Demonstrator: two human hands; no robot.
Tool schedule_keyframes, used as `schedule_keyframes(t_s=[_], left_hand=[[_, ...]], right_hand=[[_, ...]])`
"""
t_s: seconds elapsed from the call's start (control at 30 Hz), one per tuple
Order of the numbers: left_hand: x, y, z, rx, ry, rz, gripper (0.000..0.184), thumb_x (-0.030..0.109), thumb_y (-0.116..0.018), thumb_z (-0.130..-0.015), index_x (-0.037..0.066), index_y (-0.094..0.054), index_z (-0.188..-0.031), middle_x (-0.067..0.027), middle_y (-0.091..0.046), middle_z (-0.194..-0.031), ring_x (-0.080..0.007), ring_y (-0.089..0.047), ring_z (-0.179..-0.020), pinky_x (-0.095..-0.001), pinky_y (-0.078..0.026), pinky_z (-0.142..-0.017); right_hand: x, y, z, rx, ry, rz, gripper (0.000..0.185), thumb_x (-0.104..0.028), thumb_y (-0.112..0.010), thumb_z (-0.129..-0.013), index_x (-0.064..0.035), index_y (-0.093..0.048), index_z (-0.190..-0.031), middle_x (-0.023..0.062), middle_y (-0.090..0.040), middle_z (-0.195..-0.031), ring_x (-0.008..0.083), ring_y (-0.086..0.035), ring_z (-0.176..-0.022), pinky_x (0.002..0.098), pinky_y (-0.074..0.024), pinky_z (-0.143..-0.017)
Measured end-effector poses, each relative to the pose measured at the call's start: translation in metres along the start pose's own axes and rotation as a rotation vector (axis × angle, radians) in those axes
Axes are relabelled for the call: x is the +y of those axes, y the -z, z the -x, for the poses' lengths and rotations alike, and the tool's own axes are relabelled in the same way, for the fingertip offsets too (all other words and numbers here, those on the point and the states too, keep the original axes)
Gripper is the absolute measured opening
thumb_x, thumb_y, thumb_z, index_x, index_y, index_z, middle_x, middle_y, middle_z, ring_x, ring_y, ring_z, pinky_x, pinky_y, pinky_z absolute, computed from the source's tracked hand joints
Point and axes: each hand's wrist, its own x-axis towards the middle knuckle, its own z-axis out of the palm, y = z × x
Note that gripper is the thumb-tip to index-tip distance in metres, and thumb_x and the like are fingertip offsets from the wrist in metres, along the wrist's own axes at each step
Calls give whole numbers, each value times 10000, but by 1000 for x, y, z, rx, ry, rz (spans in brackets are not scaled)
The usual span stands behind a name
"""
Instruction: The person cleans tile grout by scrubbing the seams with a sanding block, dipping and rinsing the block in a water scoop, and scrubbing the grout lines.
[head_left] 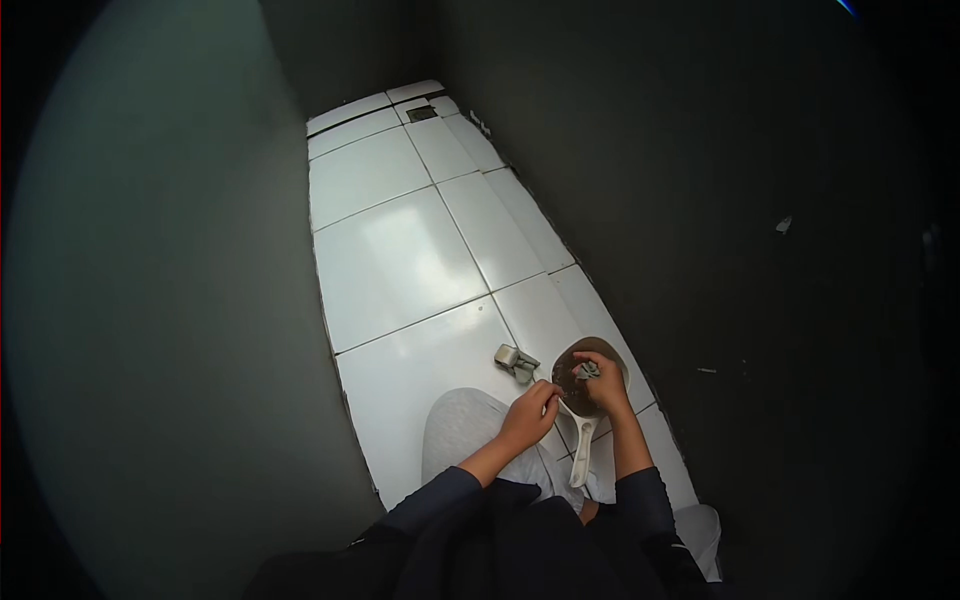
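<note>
A white long-handled dipper (582, 455) sits on the tiles, with murky brown liquid in its bowl. Over that bowl my right hand (606, 386) is closed on a small crumpled grey-green piece (588, 370), perhaps a rag; its exact kind is unclear. My left hand (532, 414) is beside the bowl's left rim, thumb and fingers pressed together; what they hold, if anything, is too small to make out. Just beyond the left hand lies a small pale block (507, 356) with grey-green folded material (522, 370) against it.
White floor tiles (400, 260) form a narrow strip between dark grey walls on the left and right. A square drain (422, 114) lies at the far end. My knee in light grey trousers (462, 430) is left of the dipper.
</note>
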Motion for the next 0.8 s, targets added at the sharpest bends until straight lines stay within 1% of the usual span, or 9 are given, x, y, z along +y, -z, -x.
schedule_keyframes(t_s=[0.13, 0.2, 0.23, 0.33, 0.4, 0.5, 0.67, 0.73, 0.8], left_hand=[[3, 1, 1, -15, 53, 29, 111, 73, -532, -879, 33, -588, -966, -126, -578, -902, -291, -598, -759, -371, -476, -679], [-1, 0, 1, 1, 24, 17, 117, 60, -534, -882, 32, -594, -977, -125, -577, -896, -276, -600, -743, -349, -482, -657], [-1, -1, 1, 10, -9, 7, 124, 48, -536, -884, 31, -601, -989, -125, -576, -891, -261, -603, -726, -327, -488, -634], [-1, -1, 1, 18, -7, 13, 128, 48, -536, -883, 27, -601, -991, -126, -581, -901, -261, -605, -729, -330, -489, -638], [-1, -1, 1, 15, -2, 12, 127, 49, -537, -883, 25, -600, -990, -126, -583, -905, -262, -605, -728, -330, -490, -640], [-1, 0, 0, 17, -3, 12, 127, 49, -536, -883, 22, -599, -990, -126, -585, -909, -260, -606, -726, -328, -490, -641], [0, -1, 0, 33, -12, 20, 128, 47, -534, -885, 22, -596, -993, -125, -583, -901, -254, -604, -719, -325, -488, -638], [3, -1, 0, 26, 29, 58, 94, 65, -528, -878, 25, -574, -950, -127, -569, -883, -288, -589, -731, -367, -472, -655], [4, 0, 0, 28, 29, 61, 95, 64, -528, -878, 24, -575, -951, -127, -569, -882, -288, -588, -727, -368, -472, -653]], right_hand=[[-9, -7, 3, 113, -8, 113, 268, -108, -807, -710, -48, -702, -949, 95, -710, -886, 162, -666, -791, 309, -526, -700], [-5, -11, 5, 209, 88, 144, 302, -250, -832, -712, -25, -705, -869, 102, -705, -801, 174, -661, -717, 309, -512, -650], [-8, -12, 5, 204, 90, 143, 302, -250, -832, -712, -25, -705, -869, 102, -705, -801, 174, -661, -717, 309, -512, -650], [-13, -15, 6, 267, 4, 233, 365, -340, -812, -729, -4, -690, -802, 125, -688, -727, 187, -644, -649, 328, -490, -602], [-4, -21, 5, 403, 136, 158, 449, -417, -778, -757, 15, -659, -742, 138, -644, -630, 192, -593, -565, 350, -458, -570], [-1, -18, 5, 334, 25, 225, 548, -495, -696, -822, 23, -610, -665, 116, -583, -552, 186, -523, -509, 364, -424, -535], [16, -26, -3, 396, 2, 94, 640, -536, -567, -901, 22, -543, -589, 84, -499, -486, 172, -477, -473, 365, -379, -495], [18, -27, -3, 385, -9, 33, 648, -530, -538, -921, 16, -532, -573, 78, -492, -482, 167, -480, -469, 363, -373, -488], [14, -26, -2, 368, -25, -44, 601, -459, -524, -951, -13, -513, -547, 53, -483, -483, 144, -476, -457, 338, -369, -473]])
